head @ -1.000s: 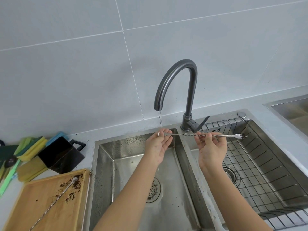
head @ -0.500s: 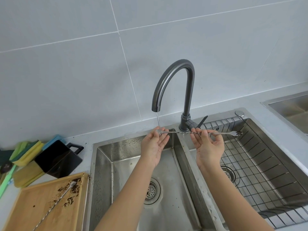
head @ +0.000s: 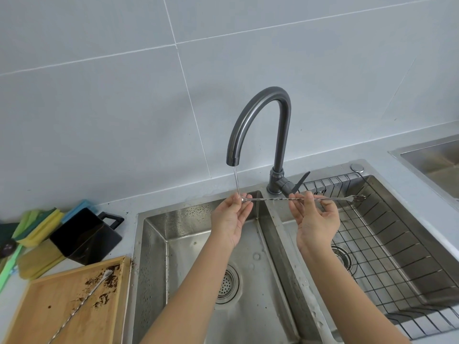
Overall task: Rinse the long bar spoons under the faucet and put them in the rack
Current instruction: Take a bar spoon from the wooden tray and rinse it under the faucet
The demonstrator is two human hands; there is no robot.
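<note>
I hold a long twisted bar spoon point(head: 273, 199) level across the sink divider. My left hand point(head: 231, 219) pinches its bowl end under the thin stream from the dark curved faucet point(head: 260, 125). My right hand point(head: 315, 219) grips the shaft nearer the forked end point(head: 357, 198), which hangs over the wire rack point(head: 387, 244) in the right basin. A second bar spoon point(head: 82, 304) lies on the wooden board point(head: 49, 306) at the lower left, among brown crumbs.
The left basin point(head: 154, 256) is wet, with a round drain strainer point(head: 227, 284). A black square cup point(head: 87, 237) and stacked sponges point(head: 37, 227) sit on the counter to the left. Another steel basin point(head: 434, 160) shows at the far right edge.
The spoon and both hands have stayed under the stream, with only small finger movements. The camera has shifted slightly.
</note>
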